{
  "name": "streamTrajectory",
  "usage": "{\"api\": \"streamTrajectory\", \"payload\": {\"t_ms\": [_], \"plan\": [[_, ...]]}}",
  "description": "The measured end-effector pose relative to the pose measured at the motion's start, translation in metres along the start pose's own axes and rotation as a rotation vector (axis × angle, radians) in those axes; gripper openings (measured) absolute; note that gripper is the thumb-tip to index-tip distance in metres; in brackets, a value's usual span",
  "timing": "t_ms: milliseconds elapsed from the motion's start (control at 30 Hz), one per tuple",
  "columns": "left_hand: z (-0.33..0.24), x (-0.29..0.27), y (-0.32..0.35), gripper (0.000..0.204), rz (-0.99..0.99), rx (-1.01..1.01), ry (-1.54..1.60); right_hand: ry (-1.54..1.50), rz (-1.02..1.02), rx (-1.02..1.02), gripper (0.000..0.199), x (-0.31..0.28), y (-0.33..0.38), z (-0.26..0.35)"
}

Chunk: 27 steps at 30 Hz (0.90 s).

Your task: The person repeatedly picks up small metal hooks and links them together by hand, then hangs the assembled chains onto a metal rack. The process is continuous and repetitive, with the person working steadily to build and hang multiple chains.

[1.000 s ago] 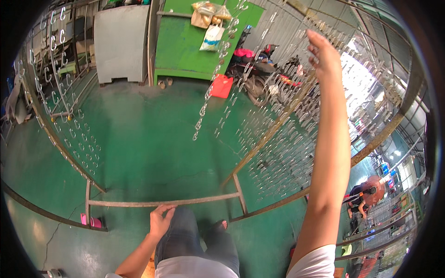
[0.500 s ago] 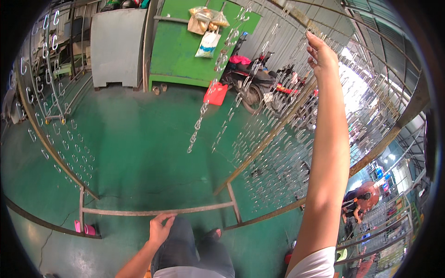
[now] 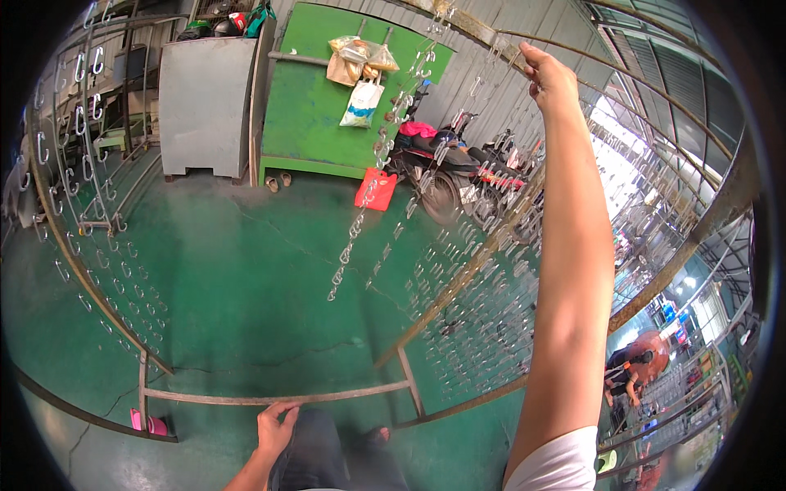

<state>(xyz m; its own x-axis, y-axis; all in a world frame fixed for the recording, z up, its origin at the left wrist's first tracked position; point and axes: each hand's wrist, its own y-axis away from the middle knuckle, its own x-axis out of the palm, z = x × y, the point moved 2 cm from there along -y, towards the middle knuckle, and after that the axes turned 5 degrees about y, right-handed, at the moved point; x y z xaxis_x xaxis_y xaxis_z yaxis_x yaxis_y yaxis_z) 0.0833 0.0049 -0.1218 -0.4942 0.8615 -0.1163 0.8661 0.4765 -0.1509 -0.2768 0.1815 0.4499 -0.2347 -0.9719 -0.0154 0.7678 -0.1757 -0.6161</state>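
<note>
Two legs in dark trousers (image 3: pixel 315 450) are seen at the lower edge, behind the lower crossbar (image 3: pixel 352 396) of a metal rack (image 3: pixel 408 380). The left hand (image 3: pixel 277 427) is placed at this crossbar, its fingertips laid against it; how far the grip is closed cannot be told. The right arm, covered at its upper part by a white sleeve (image 3: pixel 558 465), is stretched forward and up. The right hand (image 3: pixel 550 78) is held beside the upper bar (image 3: pixel 471 26), with its fingers loosely bent; whether the bar is held in that grip cannot be told.

The rack is spread around the hands, with its side rails running away to left and right. A chain of metal hooks (image 3: pixel 382 151) is hung down the middle, and many rows of hooks (image 3: pixel 491 327) are hung at the right. Beyond, the green floor (image 3: pixel 262 286) is crossed by thin cracks. A red bag (image 3: pixel 375 190) is set on it, near a parked motorcycle (image 3: pixel 442 184). Farther back, a grey cabinet (image 3: pixel 206 106) is placed left of a green cabinet (image 3: pixel 307 106), on which a white bag (image 3: pixel 360 102) is hung.
</note>
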Motion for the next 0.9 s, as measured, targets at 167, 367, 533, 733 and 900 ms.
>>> {"api": "streamTrajectory", "payload": {"t_ms": [167, 367, 533, 733, 900], "plan": [[0.002, -0.005, 0.002, 0.014, -0.022, -0.017, 0.010, 0.064, 0.036, 0.048, 0.014, 0.004, 0.000, 0.000], [0.004, -0.007, 0.004, 0.013, -0.004, -0.037, 0.011, 0.063, 0.087, 0.113, 0.009, 0.005, -0.003, -0.003], [-0.007, -0.004, 0.003, 0.013, 0.008, -0.058, -0.016, 0.015, 0.053, 0.068, 0.018, 0.004, 0.022, 0.001], [-0.005, 0.031, 0.004, 0.017, 0.258, -0.024, -0.010, -0.382, 0.051, -0.270, 0.026, 0.008, 0.177, -0.027], [0.036, 0.059, 0.022, 0.030, 0.586, -0.099, 0.360, 0.041, 0.304, -0.394, 0.015, -0.028, 0.431, -0.086]]}}
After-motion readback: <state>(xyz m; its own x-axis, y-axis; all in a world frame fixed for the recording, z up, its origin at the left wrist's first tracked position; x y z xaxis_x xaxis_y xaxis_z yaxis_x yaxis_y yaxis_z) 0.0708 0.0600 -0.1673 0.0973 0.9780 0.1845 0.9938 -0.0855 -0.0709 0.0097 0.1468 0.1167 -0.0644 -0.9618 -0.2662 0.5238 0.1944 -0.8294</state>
